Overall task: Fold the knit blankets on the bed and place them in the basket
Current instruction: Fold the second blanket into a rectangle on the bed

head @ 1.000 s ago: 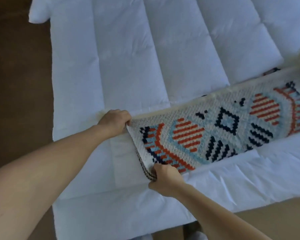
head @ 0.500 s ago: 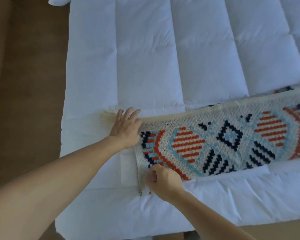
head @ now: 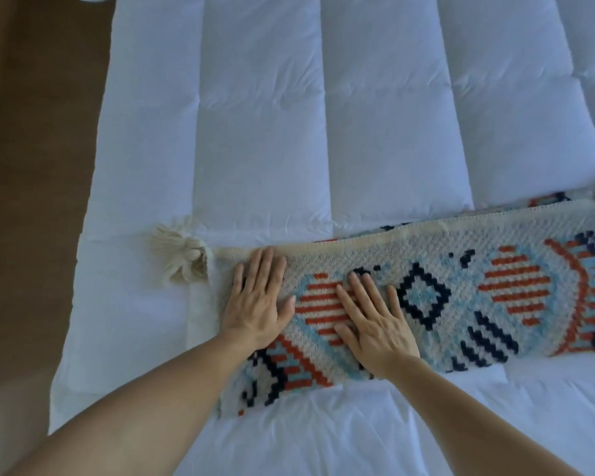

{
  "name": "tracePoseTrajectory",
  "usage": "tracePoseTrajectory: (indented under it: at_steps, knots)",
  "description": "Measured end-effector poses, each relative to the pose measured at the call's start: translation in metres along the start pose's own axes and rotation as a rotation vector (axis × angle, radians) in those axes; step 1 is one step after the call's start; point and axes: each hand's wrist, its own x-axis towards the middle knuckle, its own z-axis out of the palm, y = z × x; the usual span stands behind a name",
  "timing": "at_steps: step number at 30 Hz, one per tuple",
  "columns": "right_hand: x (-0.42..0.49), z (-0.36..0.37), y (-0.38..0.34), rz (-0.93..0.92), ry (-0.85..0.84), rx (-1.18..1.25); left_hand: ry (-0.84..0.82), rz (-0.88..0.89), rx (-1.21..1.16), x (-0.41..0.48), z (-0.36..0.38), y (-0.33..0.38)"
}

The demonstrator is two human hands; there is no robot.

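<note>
A knit blanket (head: pixel 461 297) with a cream ground and red, navy and light-blue geometric shapes lies folded into a long strip across the white bed. A cream tassel (head: pixel 181 255) sticks out at its left end. My left hand (head: pixel 256 300) lies flat, fingers straight, on the strip's left end. My right hand (head: pixel 375 321) presses flat on the red-striped patch just to the right of it. The strip's right end runs out of view. No basket is in view.
The white quilted duvet (head: pixel 323 115) covers the bed beyond and in front of the blanket. Brown floor (head: pixel 31 201) runs along the bed's left edge.
Both hands have let go of the blanket's left end and now lie flat on top of it. The strip's end has settled down onto the bed.
</note>
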Motion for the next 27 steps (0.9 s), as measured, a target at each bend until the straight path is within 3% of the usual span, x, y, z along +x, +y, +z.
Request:
tracePoseTrajectory:
  at_steps: [6, 10, 11, 14, 16, 19, 24, 27]
  knots:
    - [0.006, -0.022, 0.020, -0.166, -0.023, 0.206, -0.069, -0.102, 0.041, 0.006, -0.003, 0.020]
    - [0.014, -0.066, 0.069, -0.125, 0.370, 0.288, 0.003, -0.146, -0.053, 0.024, -0.033, 0.043]
    - [0.019, -0.080, 0.085, -0.079, 0.402, 0.243, 0.021, -0.112, -0.097, 0.032, -0.041, 0.051]
    - [0.038, -0.113, 0.133, 0.025, 0.228, 0.118, 0.031, 0.029, -0.195, 0.063, -0.064, 0.075]
    - [0.045, -0.128, 0.154, -0.021, 0.141, 0.064, -0.007, 0.070, -0.251, 0.079, -0.074, 0.088]
    - [0.046, -0.132, 0.169, -0.144, 0.213, 0.035, -0.030, 0.062, -0.266, 0.088, -0.081, 0.097]
    - [0.041, -0.139, 0.173, -0.214, 0.329, 0.190, -0.093, 0.003, -0.309, 0.090, -0.091, 0.099]
    - [0.039, -0.146, 0.173, -0.152, 0.149, 0.237, -0.119, 0.015, -0.314, 0.088, -0.096, 0.100]
